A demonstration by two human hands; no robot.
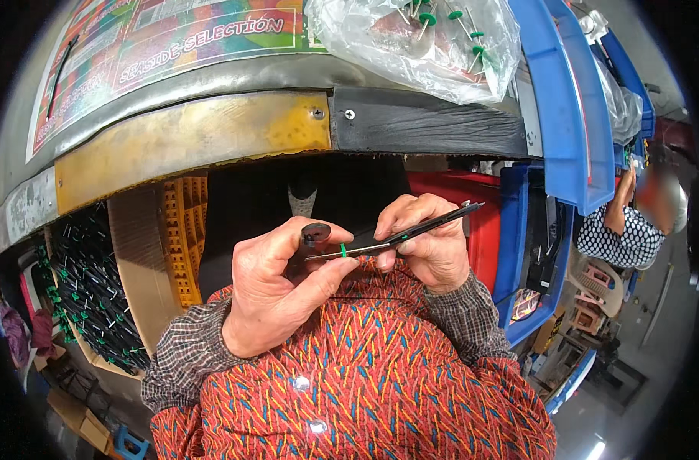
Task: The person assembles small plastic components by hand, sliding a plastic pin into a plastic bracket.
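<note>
My left hand (276, 287) is closed, its thumb and forefinger pinching a thin metal pin with a small green disc (344, 250) on it. A dark, round, cap-like piece (315, 233) shows at the same fingers; whether it is held or worn, I cannot tell. My right hand (434, 249) grips a slim black stick-like part (440, 221), tilted up to the right, with a small metal bit near its far end. The pin lines up with the stick's left end; fingers partly hide where they meet. Both hands are above my lap, below the bench edge.
The metal-topped bench (273, 77) carries a clear plastic bag (411, 54) of green-headed pins. A blue bin (568, 115) stands at its right. At left, a cardboard box (146, 268) holds many black sticks (96, 284) with green bits. Another person (621, 230) sits at far right.
</note>
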